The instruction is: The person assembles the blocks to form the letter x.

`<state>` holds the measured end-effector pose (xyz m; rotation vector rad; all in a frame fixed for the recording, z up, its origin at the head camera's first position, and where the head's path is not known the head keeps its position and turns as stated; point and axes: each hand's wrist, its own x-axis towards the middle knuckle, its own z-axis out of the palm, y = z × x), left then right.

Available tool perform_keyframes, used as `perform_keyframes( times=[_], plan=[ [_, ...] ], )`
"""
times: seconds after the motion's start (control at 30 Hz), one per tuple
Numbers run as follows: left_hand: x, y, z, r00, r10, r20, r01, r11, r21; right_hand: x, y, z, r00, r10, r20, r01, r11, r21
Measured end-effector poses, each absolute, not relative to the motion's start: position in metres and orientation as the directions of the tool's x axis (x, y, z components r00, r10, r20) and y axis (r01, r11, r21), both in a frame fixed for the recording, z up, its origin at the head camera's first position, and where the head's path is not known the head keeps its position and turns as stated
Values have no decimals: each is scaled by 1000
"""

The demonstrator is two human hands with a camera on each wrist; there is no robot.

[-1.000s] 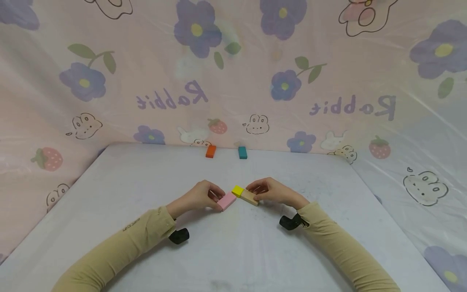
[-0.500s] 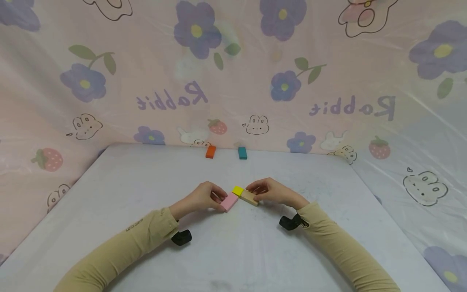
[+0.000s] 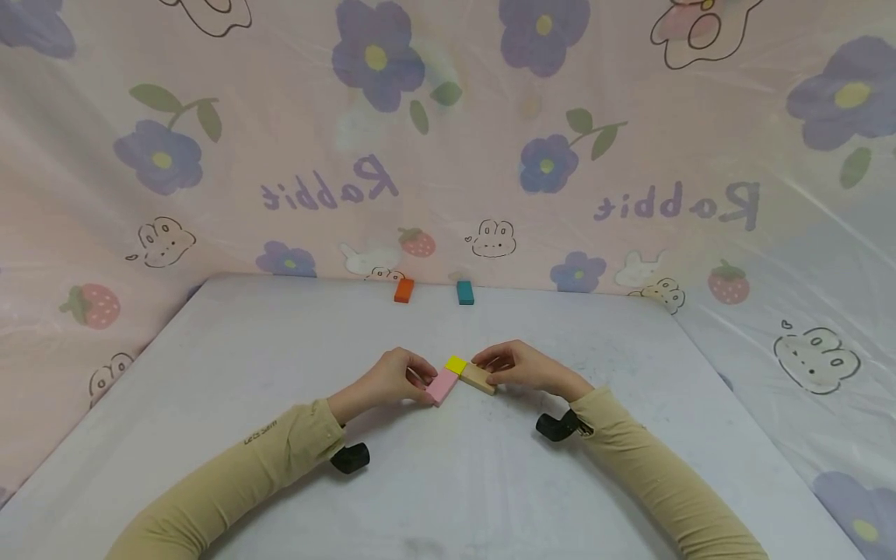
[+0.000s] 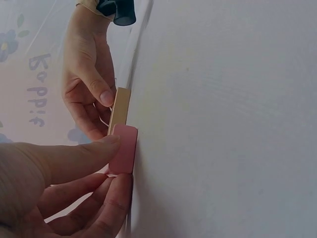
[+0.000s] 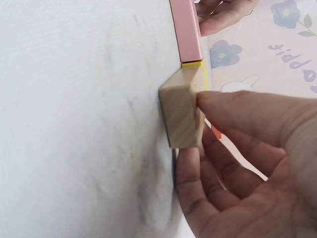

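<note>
My left hand (image 3: 388, 381) pinches a pink block (image 3: 442, 386) between thumb and fingers, flat on the table. A natural wood block (image 3: 479, 379) is pinched by my right hand (image 3: 525, 367). Between their far ends lies a yellow block (image 3: 456, 365), and the three form a bent shape like an inverted V. In the left wrist view the thumb lies against the pink block (image 4: 124, 149), with the wood block (image 4: 119, 109) beyond it. From the right wrist, the wood block (image 5: 179, 116) shows its end face; only a thin strip of the yellow block (image 5: 192, 64) is visible.
At the table's back edge lie an orange block (image 3: 404, 291) and a teal block (image 3: 465, 293), a short gap apart. A patterned curtain (image 3: 448, 140) rises behind the white table (image 3: 280, 327). Black wrist cameras (image 3: 558, 426) hang below both sleeves.
My left hand has slid the pink block a little to the right, up against the yellow block. My right hand and the wood block have stayed in place.
</note>
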<state>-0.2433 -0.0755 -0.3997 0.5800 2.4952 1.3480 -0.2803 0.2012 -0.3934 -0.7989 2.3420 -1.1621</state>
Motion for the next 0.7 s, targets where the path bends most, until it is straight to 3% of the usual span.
perform_keyframes(
  times=[0.4, 0.7],
  plan=[
    [-244, -76, -398, -891, 451, -49, 201, 490, 848, -278, 201, -392, -754, -650, -99, -314, 488, -814],
    [-260, -76, -400, -900, 394, -188, -5, 421, 907, -279, 199, -392, -754, -649, -100, -326, 502, -801]
  ],
)
